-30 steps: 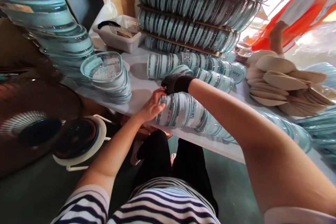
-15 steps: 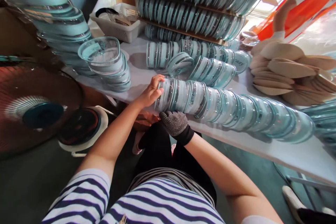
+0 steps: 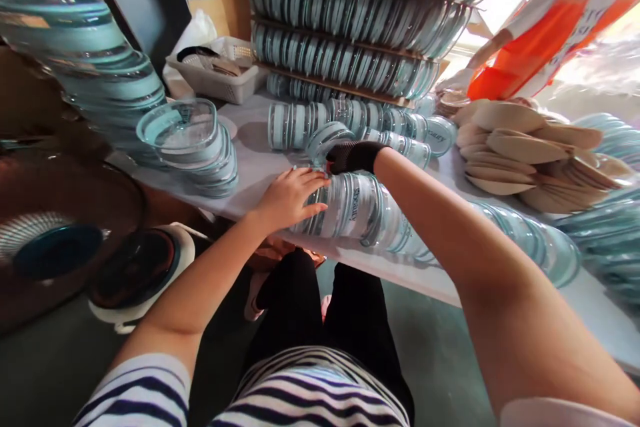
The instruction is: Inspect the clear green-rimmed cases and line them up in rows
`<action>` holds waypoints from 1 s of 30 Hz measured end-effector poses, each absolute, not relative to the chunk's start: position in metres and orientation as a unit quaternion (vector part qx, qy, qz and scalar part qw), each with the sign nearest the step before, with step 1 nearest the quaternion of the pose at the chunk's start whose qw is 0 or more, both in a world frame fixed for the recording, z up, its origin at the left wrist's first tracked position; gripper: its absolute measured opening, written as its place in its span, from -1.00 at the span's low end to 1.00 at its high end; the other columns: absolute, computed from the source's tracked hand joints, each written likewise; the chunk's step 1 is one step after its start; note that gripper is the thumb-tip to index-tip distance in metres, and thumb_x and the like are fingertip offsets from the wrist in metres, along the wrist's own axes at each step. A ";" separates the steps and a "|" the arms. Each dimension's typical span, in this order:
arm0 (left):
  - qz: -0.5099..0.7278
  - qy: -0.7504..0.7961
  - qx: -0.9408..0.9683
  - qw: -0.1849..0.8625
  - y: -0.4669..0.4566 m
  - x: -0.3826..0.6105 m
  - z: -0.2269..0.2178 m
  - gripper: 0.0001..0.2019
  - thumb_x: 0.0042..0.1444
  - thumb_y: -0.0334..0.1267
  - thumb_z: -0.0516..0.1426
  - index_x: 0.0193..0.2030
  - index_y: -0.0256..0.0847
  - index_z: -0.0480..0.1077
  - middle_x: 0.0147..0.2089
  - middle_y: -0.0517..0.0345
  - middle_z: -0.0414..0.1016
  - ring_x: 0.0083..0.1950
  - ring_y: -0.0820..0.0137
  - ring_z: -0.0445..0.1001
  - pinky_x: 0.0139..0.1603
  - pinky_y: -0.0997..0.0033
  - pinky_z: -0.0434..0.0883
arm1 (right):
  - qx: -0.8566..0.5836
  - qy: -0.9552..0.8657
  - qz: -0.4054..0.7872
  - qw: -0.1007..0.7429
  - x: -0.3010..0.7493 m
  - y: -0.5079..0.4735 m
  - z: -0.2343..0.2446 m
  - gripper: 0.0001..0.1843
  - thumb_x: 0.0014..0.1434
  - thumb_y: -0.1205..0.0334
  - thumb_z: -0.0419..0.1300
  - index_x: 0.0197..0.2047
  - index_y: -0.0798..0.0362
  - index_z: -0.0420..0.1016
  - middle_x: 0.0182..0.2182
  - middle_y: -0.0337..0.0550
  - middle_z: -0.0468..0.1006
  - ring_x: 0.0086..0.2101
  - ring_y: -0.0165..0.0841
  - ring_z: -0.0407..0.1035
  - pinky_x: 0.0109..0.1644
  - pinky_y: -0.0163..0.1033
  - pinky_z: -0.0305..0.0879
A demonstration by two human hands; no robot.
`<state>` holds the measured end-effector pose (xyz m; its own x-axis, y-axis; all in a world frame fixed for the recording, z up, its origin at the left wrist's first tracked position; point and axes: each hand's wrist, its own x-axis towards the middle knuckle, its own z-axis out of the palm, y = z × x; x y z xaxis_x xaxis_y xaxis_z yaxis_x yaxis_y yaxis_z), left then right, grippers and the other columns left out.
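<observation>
A long row of clear, teal-rimmed round cases (image 3: 360,203), some with dark lettering, lies on its side along the table's near edge. My bare left hand (image 3: 293,197) rests on the row's left end, its fingers spread. My right hand (image 3: 353,157), in a dark dotted glove, reaches across the row to its far side, close to a loose tilted case (image 3: 327,137). The glove's fingertips are partly hidden, so whether they grip anything does not show. My right forearm covers part of the row.
Shorter rows of cases (image 3: 295,123) lie behind, before full racks (image 3: 345,53). Stacked cases (image 3: 187,147) and a white basket (image 3: 225,83) stand left. Beige oval pieces (image 3: 520,147) are piled right, near a person in orange (image 3: 530,40). A fan (image 3: 60,247) stands lower left.
My right hand has moved from below the row's near side up and over to its far side. My left hand has flattened onto the row's end. The view has shifted slightly.
</observation>
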<state>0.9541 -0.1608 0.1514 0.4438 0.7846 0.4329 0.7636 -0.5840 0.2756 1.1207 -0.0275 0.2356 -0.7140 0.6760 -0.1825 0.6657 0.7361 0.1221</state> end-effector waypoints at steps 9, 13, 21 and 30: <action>0.273 0.451 0.850 0.021 -0.156 0.957 0.150 -0.59 0.31 -0.02 0.18 0.23 -0.10 0.43 0.28 -0.03 0.50 0.33 0.10 0.41 0.35 -0.02 0.31 | 0.352 0.921 0.063 0.155 1.119 -0.044 0.241 -0.70 0.18 0.18 0.19 -0.24 0.26 0.65 -0.37 -0.13 0.60 -0.29 -0.34 0.48 -0.21 -0.29 0.19; 0.273 0.446 0.852 0.020 -0.156 0.959 0.149 -0.62 0.34 -0.06 0.16 0.21 -0.15 0.43 0.31 -0.02 0.49 0.33 0.10 0.41 0.34 0.01 0.33 | 0.425 0.901 0.068 0.054 1.145 -0.102 0.230 -0.65 0.25 0.11 0.13 -0.10 0.15 0.64 -0.26 -0.03 0.66 -0.25 -0.23 0.54 -0.26 -0.26 0.18; 0.256 0.452 0.855 -0.003 -0.155 0.964 0.146 -0.59 0.34 -0.04 0.16 0.26 -0.13 0.40 0.33 -0.02 0.47 0.34 0.11 0.40 0.36 0.02 0.32 | 0.440 0.895 0.036 -0.056 1.171 -0.216 0.118 -0.71 0.34 0.11 0.14 -0.21 0.01 0.67 -0.36 -0.03 0.69 -0.33 -0.22 0.53 -0.31 -0.20 0.09; 0.255 0.471 0.844 -0.032 -0.163 0.969 0.158 -0.49 0.36 0.03 0.12 0.34 -0.15 0.36 0.42 -0.08 0.38 0.47 0.01 0.26 0.48 -0.21 0.13 | 0.497 0.851 0.051 -0.159 1.205 -0.191 0.152 -0.58 0.42 0.05 0.01 -0.06 0.03 0.67 -0.24 -0.02 0.70 -0.27 -0.24 0.53 -0.26 -0.23 0.19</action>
